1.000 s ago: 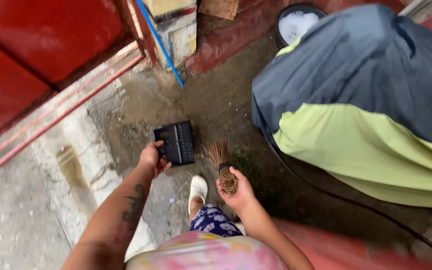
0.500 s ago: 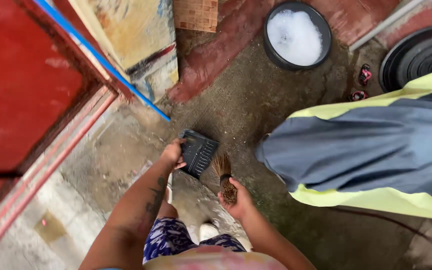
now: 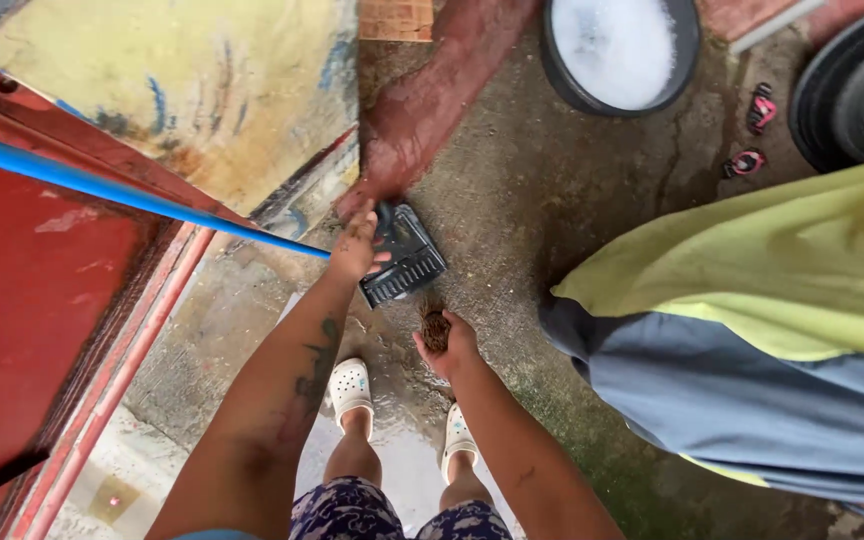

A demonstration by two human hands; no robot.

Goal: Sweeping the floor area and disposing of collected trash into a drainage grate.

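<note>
Head view, looking down. Two white clogs stand on wet concrete below the arms. Right hand curled tight around the butt of a short stick broom, whose bristles are mostly hidden beneath the hand. Left hand grips the near edge of a black dustpan, set tilted on the ground just beyond and left of the broom. A blue pipe runs to the left hand; a covered bulk lies right; a foam-filled basin sits farthest
</note>
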